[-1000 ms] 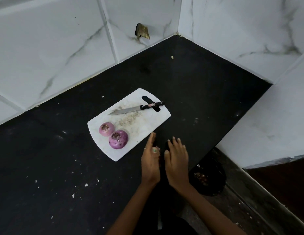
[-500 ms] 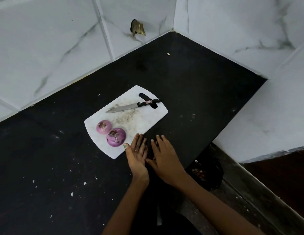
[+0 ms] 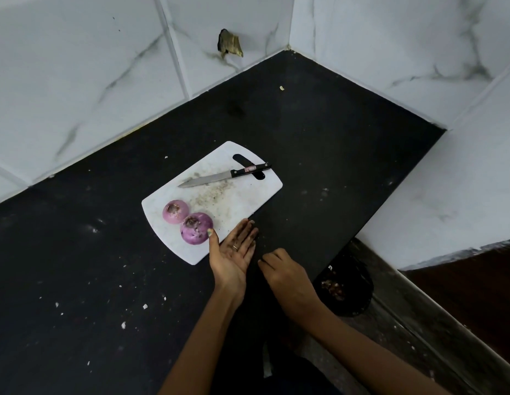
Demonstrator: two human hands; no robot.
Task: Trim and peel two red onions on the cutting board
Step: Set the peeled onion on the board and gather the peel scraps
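Note:
Two peeled purple onions sit side by side on the near-left part of the white cutting board [image 3: 242, 195]: the smaller onion [image 3: 175, 211] behind, the larger onion [image 3: 196, 228] in front. A black-handled knife [image 3: 223, 177] lies across the board's far end, over its handle slot. My left hand [image 3: 233, 249] lies palm up with straight fingers at the board's near edge, its thumb tip close to the larger onion; dark grime covers the palm. My right hand [image 3: 285, 273] hovers beside it over the counter, fingers loosely curled, holding nothing.
The board rests on a black countertop [image 3: 319, 132] dotted with white specks, in a corner of white marble-tiled walls [image 3: 77, 67]. A hole [image 3: 229, 47] is broken in the back wall. Below the counter's right edge stands a black bin [image 3: 343, 286] with scraps.
My left hand has turned from palm down to palm up beside the board. My right hand has drawn back slightly and curled its fingers. Onions and knife lie where they were.

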